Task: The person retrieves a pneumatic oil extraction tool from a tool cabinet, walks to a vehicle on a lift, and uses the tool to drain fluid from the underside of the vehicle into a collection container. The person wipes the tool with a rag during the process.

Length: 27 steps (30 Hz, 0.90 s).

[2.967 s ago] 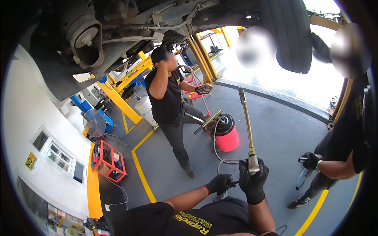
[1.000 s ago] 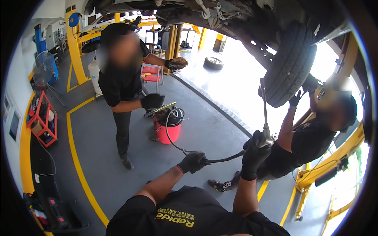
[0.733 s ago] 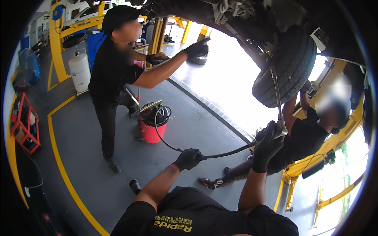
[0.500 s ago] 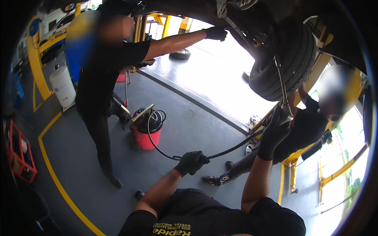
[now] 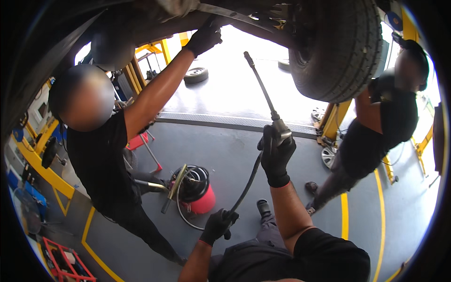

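1. The gun [image 5: 280, 128] has just moved. A moment ago its long pipe [image 5: 264, 89] showed in front of the tire [image 5: 336, 51], far off to the right of the bucket [image 5: 203, 204]. Now it is closer to the bucket's side, up and to the right of it, and the pipe shows against the bright floor.
2. So the tip looks to be away from the tire and the car [image 5: 141, 11], and I think it is not on any part now.
3. The right hand [image 5: 277, 155] is closed around the gun, up and to the right of the bucket.
4. The left hand [image 5: 220, 224] is closed around the hose [image 5: 251, 181], just below and to the right of the bucket.
5. The helper's hand [image 5: 204, 41] has moved too. It is now high above the bucket, up by the car. I cannot tell if it touches.
6. The bucket is red. A black lid [image 5: 195, 181] is on it, so I cannot see what is inside. The hose runs from the bucket's top to the left hand, then up to the gun.
7. The red cart [image 5: 55, 243], low and far left of the bucket, has small things in it. They are too blurry to name.
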Each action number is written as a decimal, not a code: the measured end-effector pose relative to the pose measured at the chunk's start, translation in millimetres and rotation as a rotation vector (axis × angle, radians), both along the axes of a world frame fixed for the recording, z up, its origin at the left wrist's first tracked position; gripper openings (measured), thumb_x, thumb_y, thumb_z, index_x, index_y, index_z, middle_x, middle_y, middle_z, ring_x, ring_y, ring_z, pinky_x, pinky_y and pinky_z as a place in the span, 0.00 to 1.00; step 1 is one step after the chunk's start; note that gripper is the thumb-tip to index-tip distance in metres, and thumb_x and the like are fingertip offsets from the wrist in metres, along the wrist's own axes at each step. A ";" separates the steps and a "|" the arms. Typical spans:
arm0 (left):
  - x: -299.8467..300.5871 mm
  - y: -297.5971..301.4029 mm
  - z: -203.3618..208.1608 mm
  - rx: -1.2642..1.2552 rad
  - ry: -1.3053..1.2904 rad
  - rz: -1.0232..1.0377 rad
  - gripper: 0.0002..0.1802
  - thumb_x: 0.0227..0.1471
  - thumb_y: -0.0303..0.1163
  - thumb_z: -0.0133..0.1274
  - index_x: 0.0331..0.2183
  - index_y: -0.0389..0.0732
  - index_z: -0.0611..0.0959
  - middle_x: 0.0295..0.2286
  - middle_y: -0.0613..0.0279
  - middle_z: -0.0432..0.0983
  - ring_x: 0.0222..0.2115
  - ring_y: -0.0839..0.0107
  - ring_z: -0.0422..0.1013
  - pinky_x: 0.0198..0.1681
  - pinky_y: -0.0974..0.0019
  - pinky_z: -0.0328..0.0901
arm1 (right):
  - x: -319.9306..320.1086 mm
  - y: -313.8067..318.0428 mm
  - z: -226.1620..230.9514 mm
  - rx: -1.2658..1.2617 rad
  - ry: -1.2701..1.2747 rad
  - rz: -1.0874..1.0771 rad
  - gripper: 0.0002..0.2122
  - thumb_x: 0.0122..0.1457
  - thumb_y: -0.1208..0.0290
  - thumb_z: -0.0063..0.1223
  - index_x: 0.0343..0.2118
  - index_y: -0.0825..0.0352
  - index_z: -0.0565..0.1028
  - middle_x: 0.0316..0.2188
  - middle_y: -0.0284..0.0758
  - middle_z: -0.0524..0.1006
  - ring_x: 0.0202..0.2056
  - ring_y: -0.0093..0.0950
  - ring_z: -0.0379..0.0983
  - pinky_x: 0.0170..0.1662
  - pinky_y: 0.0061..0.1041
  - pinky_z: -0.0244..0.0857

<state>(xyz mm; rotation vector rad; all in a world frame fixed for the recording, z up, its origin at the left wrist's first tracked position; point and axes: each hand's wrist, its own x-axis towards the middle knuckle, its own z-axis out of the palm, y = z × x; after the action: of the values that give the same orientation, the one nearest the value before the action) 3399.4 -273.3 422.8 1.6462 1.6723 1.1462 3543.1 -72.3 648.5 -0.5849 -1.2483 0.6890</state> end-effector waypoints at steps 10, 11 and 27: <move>-14.2 190.1 35.3 -0.295 -0.256 0.235 0.15 0.55 0.38 0.57 0.34 0.35 0.77 0.25 0.57 0.80 0.28 0.62 0.80 0.33 0.61 0.72 | -59.8 227.8 30.6 0.080 0.149 0.278 0.09 0.69 0.74 0.49 0.30 0.69 0.70 0.16 0.28 0.67 0.16 0.15 0.63 0.19 0.20 0.58; -14.9 200.0 33.1 -0.308 -0.300 0.252 0.15 0.54 0.38 0.57 0.36 0.35 0.77 0.25 0.56 0.80 0.28 0.61 0.80 0.33 0.60 0.72 | -64.1 238.4 35.7 0.077 0.159 0.300 0.09 0.69 0.74 0.49 0.30 0.69 0.70 0.16 0.28 0.67 0.16 0.15 0.63 0.19 0.21 0.58; -40.6 200.5 90.6 -0.253 -0.079 0.430 0.12 0.50 0.28 0.59 0.37 0.34 0.77 0.27 0.53 0.78 0.29 0.61 0.78 0.34 0.57 0.70 | -130.5 291.2 65.4 -0.049 0.688 0.857 0.15 0.72 0.61 0.46 0.37 0.71 0.72 0.17 0.31 0.69 0.13 0.19 0.63 0.16 0.23 0.60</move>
<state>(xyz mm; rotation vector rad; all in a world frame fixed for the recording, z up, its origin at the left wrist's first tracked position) 3358.8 -72.7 513.3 1.1032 2.0835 1.1147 3412.7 218.9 713.9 0.2022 -0.7839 1.4858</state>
